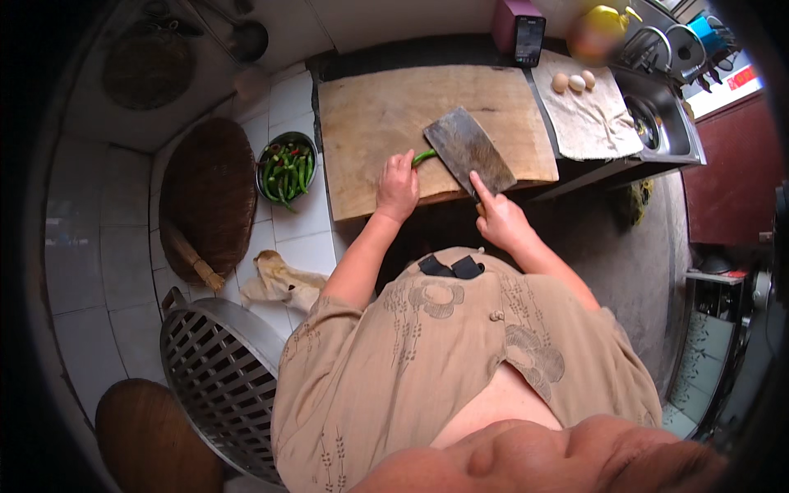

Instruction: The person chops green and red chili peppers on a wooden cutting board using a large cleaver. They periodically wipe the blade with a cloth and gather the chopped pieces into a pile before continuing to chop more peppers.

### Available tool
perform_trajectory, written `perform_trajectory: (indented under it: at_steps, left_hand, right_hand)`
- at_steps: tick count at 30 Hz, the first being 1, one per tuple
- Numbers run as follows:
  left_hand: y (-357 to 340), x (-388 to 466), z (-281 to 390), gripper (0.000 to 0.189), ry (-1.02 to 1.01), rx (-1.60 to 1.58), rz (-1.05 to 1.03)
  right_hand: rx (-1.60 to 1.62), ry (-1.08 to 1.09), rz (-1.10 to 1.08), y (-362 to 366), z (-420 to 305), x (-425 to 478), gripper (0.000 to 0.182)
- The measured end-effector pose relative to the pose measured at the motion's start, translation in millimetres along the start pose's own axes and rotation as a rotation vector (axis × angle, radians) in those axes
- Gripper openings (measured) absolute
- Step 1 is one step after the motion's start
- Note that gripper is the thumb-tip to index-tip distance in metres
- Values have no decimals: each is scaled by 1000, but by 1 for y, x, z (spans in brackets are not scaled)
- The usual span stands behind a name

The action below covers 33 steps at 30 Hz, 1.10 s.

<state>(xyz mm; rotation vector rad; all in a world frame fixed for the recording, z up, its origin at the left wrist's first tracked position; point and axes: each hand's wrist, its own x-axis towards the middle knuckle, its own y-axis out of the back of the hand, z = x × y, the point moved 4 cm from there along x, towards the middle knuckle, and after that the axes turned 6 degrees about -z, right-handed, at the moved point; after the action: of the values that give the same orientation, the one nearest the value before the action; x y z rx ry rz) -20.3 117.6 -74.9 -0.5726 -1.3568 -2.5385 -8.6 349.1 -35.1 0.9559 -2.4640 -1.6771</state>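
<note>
My left hand (399, 186) grips a green chili pepper (423, 158) near the front edge of a large wooden cutting board (382, 114). In my right hand (502, 215) is the handle of a broad cleaver (470, 150), with the index finger stretched along its blade. The blade lies slanted over the board, and the pepper's far end meets its left edge or passes beneath it; I cannot tell which. To the left of the board, a metal bowl (312, 179) holds many green peppers (286, 169) and a few reddish pieces.
Three eggs (577, 82) rest on a cloth (588, 126) beside the sink (669, 132). A phone (529, 40) leans against a pink box (509, 24) behind the board. At left are a dark round lid (209, 191), a brush (206, 271), a rag (286, 283) and a metal steamer tray (216, 370).
</note>
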Motion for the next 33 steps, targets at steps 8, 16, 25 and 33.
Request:
perform_trajectory:
  at_steps: [8,16,25,33]
  left_hand:
    - [7,-16,2,32,-8,-89,26]
    - [7,-18,3,21,-67,-34,49]
    - [10,-16,6,29,-108,-121,-3]
    - [9,-15,9,34,-163,-140,-29]
  right_hand:
    - [216,221,406,50,-29,-17,91]
    - [31,-69,-2,-6,-7,8,95]
    - [283,137,383,51,-39,-20,95]
    - [33,-14,-4,3,-4,10,93]
